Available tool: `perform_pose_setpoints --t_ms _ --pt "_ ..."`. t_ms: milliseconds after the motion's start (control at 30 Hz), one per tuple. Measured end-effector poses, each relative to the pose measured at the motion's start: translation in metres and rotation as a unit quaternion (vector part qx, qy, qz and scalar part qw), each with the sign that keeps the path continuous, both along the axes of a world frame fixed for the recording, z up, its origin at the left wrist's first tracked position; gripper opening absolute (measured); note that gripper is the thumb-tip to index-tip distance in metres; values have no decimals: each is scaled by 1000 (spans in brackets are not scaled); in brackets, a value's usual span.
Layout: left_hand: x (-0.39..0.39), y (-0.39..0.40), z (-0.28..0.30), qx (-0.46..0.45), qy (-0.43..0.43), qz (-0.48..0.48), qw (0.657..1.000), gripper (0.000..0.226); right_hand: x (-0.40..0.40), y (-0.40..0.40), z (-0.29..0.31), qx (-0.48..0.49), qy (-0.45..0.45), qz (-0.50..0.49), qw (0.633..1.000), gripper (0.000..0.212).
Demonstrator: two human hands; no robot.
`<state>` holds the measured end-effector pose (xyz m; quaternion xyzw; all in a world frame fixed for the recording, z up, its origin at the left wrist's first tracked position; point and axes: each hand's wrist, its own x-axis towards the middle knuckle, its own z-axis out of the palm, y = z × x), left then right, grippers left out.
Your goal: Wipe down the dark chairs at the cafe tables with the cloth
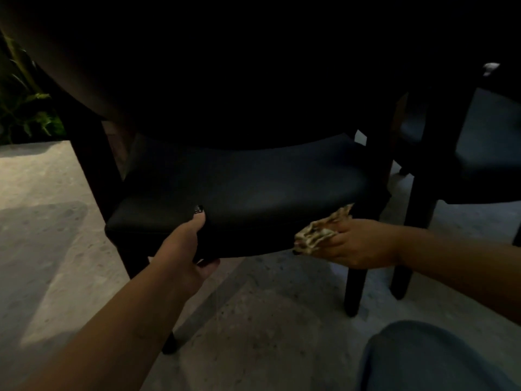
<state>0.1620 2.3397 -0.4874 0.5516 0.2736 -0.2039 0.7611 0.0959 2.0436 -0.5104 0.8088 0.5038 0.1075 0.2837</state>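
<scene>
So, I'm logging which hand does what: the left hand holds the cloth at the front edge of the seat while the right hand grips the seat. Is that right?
Not quite: the hands are swapped. In the head view the right hand holds the cloth at the front edge of the seat, while the left hand grips the seat.

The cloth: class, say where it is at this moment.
In the head view the cloth is bunched in the right hand, at the front right edge of the dark chair seat, while the left hand grips the front left edge.
</scene>
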Motion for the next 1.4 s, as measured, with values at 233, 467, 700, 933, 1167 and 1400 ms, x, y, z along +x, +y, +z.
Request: perform_pose_setpoints --t_ms 233,467,700,933,1167,1400 --pt "-2 3 2 4 -4 -6 1000 20 -49 -61 -5 80 -58 -208 973 72" --pt "-4 3 2 8 -20 -21 1000 15 -55 -25 -11 579 -123 -384 709 45" --pt "-5 4 3 26 -6 -25 999 28 -1 73 -9 716 -93 -509 468 63" --pt "4 40 4 -24 27 24 999 71 -3 73 4 613 -99 -466 630 47" --pt "11 98 14 -6 17 92 996 65 9 184 -16 537 -84 -326 773 45" --pt "16 119 35 56 -25 186 981 66 64 291 3 423 -3 -285 860 47"
